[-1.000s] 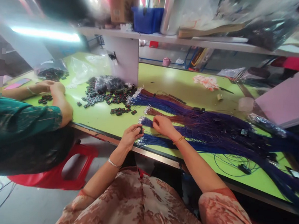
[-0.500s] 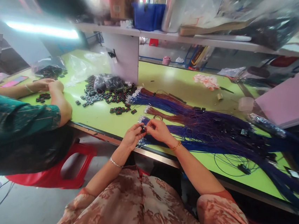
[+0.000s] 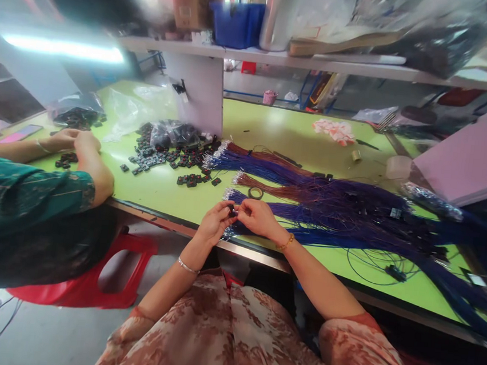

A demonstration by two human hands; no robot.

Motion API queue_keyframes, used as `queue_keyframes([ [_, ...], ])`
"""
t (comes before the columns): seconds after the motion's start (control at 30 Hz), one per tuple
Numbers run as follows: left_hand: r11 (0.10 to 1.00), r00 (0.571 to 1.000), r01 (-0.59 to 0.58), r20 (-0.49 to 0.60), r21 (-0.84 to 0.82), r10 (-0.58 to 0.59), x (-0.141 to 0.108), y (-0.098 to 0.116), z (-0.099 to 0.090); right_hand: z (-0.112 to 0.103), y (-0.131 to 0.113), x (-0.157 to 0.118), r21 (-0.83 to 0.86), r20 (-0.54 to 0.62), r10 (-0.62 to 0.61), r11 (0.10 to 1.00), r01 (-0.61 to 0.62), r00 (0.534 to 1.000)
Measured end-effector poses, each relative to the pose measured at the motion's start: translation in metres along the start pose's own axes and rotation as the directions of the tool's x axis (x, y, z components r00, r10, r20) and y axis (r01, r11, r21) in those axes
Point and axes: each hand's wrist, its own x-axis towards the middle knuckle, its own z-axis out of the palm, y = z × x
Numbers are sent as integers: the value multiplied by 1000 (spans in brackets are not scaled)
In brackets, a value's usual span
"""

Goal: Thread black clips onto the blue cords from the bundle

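My left hand (image 3: pixel 214 221) is closed on a small black plastic connector (image 3: pixel 232 210), held between thumb and fingers above the table's front edge. My right hand (image 3: pixel 258 217) pinches right beside the connector; its fingertips hide what they hold, too small to make out. Beneath and to the right of my hands lie bundles of blue and purple wires (image 3: pixel 307 234) with silvery terminal ends (image 3: pixel 229 194). A bundle of brown wires (image 3: pixel 264 185) rests just behind. A dark roll of tape (image 3: pixel 255 193) lies beyond my right hand.
Many loose black connectors (image 3: pixel 155 154) are heaped left of the wires on the green table (image 3: pixel 156 191). A co-worker's hands (image 3: pixel 81 141) are at the far left. A white divider (image 3: pixel 198 92) stands behind, under a shelf (image 3: pixel 273 57). Pale orange pieces (image 3: pixel 333 132) lie at the back.
My right hand has come slightly closer to the connector and turned a little, showing more of the tape roll behind it. My left hand has hardly moved. The view has shifted slightly.
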Motion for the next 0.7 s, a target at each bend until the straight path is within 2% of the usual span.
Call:
queue_keyframes([
  [0.2, 996, 999, -50, 5, 68, 50, -1, -1, 1, 3, 3, 0, 35, 8, 17, 999, -17, 1000],
  [0.33, 985, 996, -86, -18, 149, 90, -2, -5, 4, 6, 6, -2, 69, 9, -23, 997, 22, 1000],
  [0.53, 986, 994, -70, -75, 149, 82, 2, -9, 4, 5, 7, -5, -91, -6, -199, 976, 197, 980],
  [0.7, 986, 993, -70, -88, 153, 84, 4, -12, 6, 5, 10, -6, -102, 25, -166, 981, 167, 986],
])
